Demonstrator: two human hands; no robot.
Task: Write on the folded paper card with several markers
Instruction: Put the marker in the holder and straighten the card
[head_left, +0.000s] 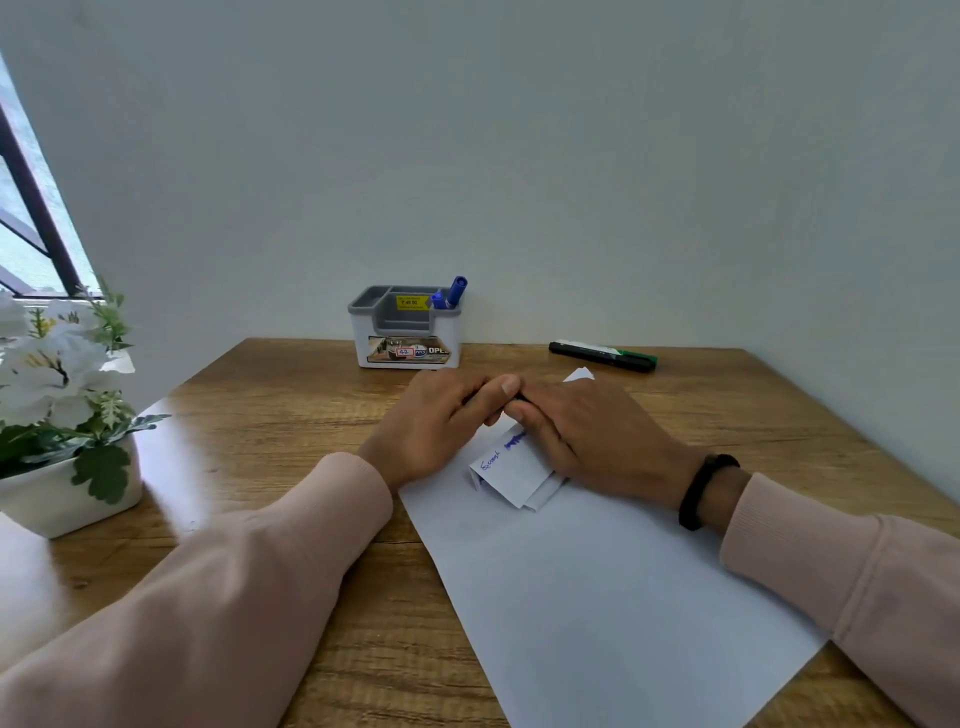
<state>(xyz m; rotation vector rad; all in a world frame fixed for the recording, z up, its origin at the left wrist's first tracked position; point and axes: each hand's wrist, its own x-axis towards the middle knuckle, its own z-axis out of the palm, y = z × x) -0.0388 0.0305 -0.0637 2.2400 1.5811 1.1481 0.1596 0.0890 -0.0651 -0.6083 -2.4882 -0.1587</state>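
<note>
White folded card (511, 470) between both hands (511, 415).
</note>
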